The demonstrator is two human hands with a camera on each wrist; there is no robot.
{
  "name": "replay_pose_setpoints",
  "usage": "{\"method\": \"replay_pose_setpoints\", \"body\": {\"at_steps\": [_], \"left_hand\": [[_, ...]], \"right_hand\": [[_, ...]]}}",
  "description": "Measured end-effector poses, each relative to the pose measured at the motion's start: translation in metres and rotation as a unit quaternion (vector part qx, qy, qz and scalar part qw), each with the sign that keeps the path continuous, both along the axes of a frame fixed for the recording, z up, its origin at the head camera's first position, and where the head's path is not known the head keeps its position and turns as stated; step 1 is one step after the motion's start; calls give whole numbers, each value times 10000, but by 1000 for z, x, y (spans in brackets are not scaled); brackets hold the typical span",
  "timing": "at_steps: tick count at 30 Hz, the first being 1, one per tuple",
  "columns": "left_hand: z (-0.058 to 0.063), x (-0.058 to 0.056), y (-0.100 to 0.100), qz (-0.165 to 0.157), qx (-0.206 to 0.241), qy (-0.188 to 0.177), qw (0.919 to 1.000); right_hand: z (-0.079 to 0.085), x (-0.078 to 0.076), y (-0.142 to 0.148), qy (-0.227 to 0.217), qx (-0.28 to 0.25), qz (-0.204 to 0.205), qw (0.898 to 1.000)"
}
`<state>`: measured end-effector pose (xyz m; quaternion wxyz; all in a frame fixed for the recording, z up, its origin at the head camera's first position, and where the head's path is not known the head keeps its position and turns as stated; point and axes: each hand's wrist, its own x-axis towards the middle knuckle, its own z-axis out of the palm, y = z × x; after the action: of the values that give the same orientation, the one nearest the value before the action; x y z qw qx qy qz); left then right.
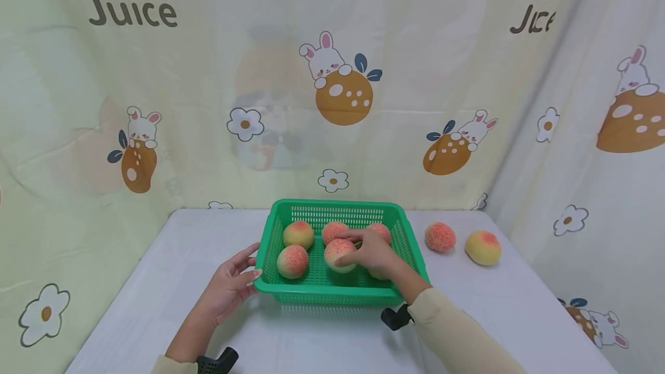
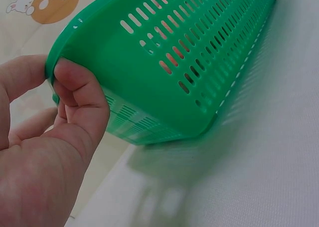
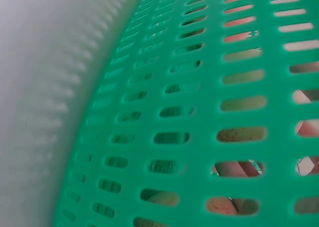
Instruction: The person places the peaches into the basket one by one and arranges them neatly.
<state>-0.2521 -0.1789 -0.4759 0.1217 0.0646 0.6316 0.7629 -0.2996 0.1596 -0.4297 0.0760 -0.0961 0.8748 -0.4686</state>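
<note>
A green plastic basket (image 1: pixel 332 290) with slotted walls stands on the table. My left hand (image 1: pixel 231 286) pinches its rim at the near left corner; the left wrist view shows the thumb (image 2: pixel 75 77) against the outer wall. Inside the basket, my right hand (image 1: pixel 375 254) grips a pink-and-cream peach (image 1: pixel 339 254) between thumb and fingers. Around it lie several more peaches, among them a yellow-red peach (image 1: pixel 298 235) and a pink peach (image 1: pixel 292 262) on the left. One near the right wrist is mostly hidden. In the right wrist view, the basket wall (image 3: pixel 204 102) covers most of the hand.
Right of the basket, a pink peach (image 1: pixel 440 237) and a yellow peach (image 1: pixel 483 248) lie on the white-covered table (image 1: pixel 467 305). A curtain (image 1: pixel 208 74) printed with rabbits and flowers hangs behind the table and along its sides.
</note>
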Motion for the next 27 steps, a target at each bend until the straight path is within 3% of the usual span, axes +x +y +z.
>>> {"method": "replay_pose_setpoints", "body": {"at_steps": [12,27], "left_hand": [[0,0,1,6,-48,28,10000],[1,2,2,48,6,-28,10000]], "right_hand": [[-7,-8,-3,-75,502,32,9987],[-12,-12,-11,30,613,-153,9980]]}}
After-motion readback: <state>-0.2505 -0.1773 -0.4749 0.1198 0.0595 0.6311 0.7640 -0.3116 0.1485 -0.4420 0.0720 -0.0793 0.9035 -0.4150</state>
